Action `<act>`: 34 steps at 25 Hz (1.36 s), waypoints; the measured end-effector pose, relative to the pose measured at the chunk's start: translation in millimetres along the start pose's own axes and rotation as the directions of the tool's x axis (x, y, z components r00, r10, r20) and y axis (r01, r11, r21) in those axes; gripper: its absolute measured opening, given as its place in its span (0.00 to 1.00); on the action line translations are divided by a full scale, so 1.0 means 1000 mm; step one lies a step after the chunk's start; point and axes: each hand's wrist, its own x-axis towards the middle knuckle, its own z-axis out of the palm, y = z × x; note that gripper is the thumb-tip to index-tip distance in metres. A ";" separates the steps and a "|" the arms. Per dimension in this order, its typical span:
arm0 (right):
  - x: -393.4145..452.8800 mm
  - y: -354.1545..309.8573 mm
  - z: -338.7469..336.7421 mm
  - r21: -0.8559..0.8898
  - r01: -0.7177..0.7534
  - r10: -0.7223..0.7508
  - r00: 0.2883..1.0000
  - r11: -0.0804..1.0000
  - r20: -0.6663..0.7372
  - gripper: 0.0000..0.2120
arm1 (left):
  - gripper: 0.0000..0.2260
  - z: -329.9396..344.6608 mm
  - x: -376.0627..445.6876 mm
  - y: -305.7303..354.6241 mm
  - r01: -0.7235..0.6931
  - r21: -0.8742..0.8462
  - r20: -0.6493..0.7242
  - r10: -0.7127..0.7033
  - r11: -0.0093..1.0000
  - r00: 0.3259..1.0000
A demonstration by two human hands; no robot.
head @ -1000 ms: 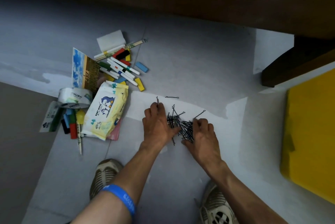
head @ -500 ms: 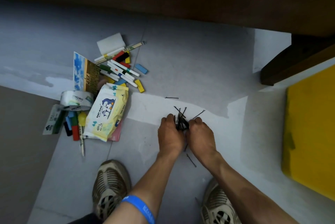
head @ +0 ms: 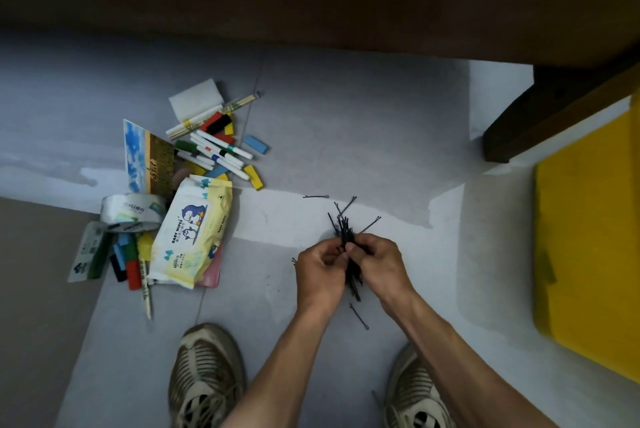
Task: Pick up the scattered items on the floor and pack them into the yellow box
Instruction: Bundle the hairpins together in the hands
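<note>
A bundle of black hairpins point(head: 347, 240) is held between the left hand point(head: 319, 275) and the right hand point(head: 380, 266), a little above the grey floor point(head: 346, 133). The fingers of both hands are closed on the bundle, and the pin ends stick out above and below the hands. Three single pins are seen on the floor: one point(head: 316, 197) beyond the hands, one point(head: 370, 224) just beside the bundle, and one point(head: 358, 316) near the right wrist. The yellow box point(head: 588, 254) is placed at the right edge, well apart from the hands. At the left a pile is left on the floor: a wipes pack point(head: 194, 232), a tape roll point(head: 133, 212), markers point(head: 221, 150) and coloured blocks point(head: 255, 144).
</note>
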 end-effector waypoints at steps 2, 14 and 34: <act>-0.013 -0.011 -0.013 0.119 -0.006 0.005 1.000 0.993 0.013 0.08 | 0.15 0.002 -0.009 0.018 -0.040 0.017 0.032 0.040 0.999 0.999; -0.160 -0.147 -0.246 0.353 0.277 -0.107 0.896 0.894 -0.432 0.05 | 0.11 0.163 -0.159 0.213 -0.338 -0.004 0.508 0.294 0.941 0.810; -0.081 -0.074 -0.084 -0.059 -0.105 0.103 0.994 0.993 -0.027 0.11 | 0.10 -0.013 -0.039 0.056 0.124 0.251 -0.032 -0.120 0.960 0.992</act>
